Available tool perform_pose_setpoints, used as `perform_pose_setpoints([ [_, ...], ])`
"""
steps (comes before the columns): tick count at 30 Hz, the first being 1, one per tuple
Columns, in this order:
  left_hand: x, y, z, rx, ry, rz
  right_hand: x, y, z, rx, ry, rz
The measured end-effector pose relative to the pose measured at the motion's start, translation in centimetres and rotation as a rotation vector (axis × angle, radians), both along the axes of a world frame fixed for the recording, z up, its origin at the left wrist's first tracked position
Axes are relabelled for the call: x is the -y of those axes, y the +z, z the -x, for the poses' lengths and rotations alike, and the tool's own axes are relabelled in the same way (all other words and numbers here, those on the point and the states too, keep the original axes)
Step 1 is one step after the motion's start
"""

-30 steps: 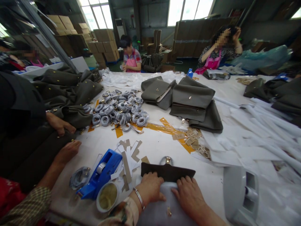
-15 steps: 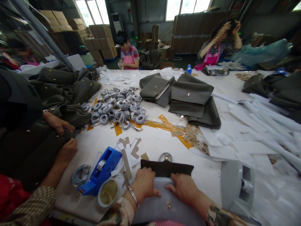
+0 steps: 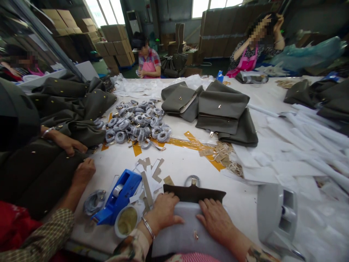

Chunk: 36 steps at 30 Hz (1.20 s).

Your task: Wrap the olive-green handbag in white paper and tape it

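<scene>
In front of me lies a dark olive handbag, its flap (image 3: 191, 193) turned up and away. A translucent whitish sheet (image 3: 185, 222) covers the body, around a small gold metal lock (image 3: 196, 234). My left hand (image 3: 166, 211), with a silver bangle at the wrist, rests flat on the left side where sheet meets flap, thumb spread. On the right side my right hand (image 3: 215, 218) lies likewise, fingers extended and thumb apart. Beyond the flap edge shows a gold clasp (image 3: 194, 181) with a grey wrapped ring behind it.
To the left stand a blue tape dispenser (image 3: 120, 196) and a small cup (image 3: 126, 221), near paper strips (image 3: 147, 182). A grey dispenser (image 3: 268, 211) is at right. Wrapped coiled straps (image 3: 139, 123) and olive bags (image 3: 222, 105) lie farther back. A co-worker's hands (image 3: 84, 173) handle dark material.
My hands stay on the bag, with the right hand slid slightly toward me and its fingers flatter. The co-worker's nearer hand at left has moved a little right and up. The view has shifted slightly.
</scene>
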State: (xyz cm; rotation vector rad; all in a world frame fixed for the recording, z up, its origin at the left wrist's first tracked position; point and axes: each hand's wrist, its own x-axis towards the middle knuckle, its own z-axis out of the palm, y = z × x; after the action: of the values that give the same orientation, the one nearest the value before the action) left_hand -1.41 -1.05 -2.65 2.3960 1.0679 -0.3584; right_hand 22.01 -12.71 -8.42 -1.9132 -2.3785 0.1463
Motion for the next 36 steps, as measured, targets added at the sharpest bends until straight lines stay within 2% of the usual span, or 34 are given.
perform_pose_setpoints([
  [3, 0.9, -0.7, 1.7, 0.126, 0.078, -0.097, 0.2, -0.2, -0.2, 0.010, -0.009, 0.004],
  [6, 2.4, -1.2, 1.6, 0.134, 0.126, -0.281, 0.0, 0.0, 0.0, 0.019, -0.001, 0.018],
  [9, 4.0, -1.5, 0.3, 0.192, 0.029, -0.411, 0.0, 0.1, 0.2, 0.038, -0.004, 0.019],
  [11, 4.7, -1.7, -0.4, 0.289, -0.105, -0.352, 0.0, 0.2, 0.2, 0.044, -0.005, 0.017],
  [13, 5.1, -1.8, -0.7, 0.349, -0.170, -0.221, 0.0, 0.3, 0.2, 0.041, 0.003, 0.024],
  [15, 5.1, -1.6, -0.8, 0.353, -0.133, -0.098, 0.1, 0.7, 0.1, 0.032, 0.012, 0.033],
  [19, 5.0, -0.9, -1.1, 0.308, -0.017, 0.036, 0.1, 1.5, 0.1, 0.015, 0.008, 0.052],
  [24, 5.2, -0.5, -1.8, 0.239, 0.013, 0.100, 0.7, 1.9, -1.1, -0.003, 0.005, 0.082],
  [29, 5.3, -0.7, -2.0, 0.232, 0.033, 0.095, 2.2, 2.7, -2.1, -0.012, -0.006, -0.003],
  [31, 5.3, -0.7, -2.0, 0.225, 0.030, 0.096, 2.7, 3.4, -1.4, -0.084, 0.027, 0.051],
  [33, 5.3, -0.6, -2.0, 0.221, 0.027, 0.105, 3.0, 4.0, -0.2, -0.178, 0.049, 0.189],
  [36, 5.3, -0.5, -2.0, 0.218, 0.035, 0.118, 3.1, 4.5, 1.8, -0.263, -0.012, 0.403],
])
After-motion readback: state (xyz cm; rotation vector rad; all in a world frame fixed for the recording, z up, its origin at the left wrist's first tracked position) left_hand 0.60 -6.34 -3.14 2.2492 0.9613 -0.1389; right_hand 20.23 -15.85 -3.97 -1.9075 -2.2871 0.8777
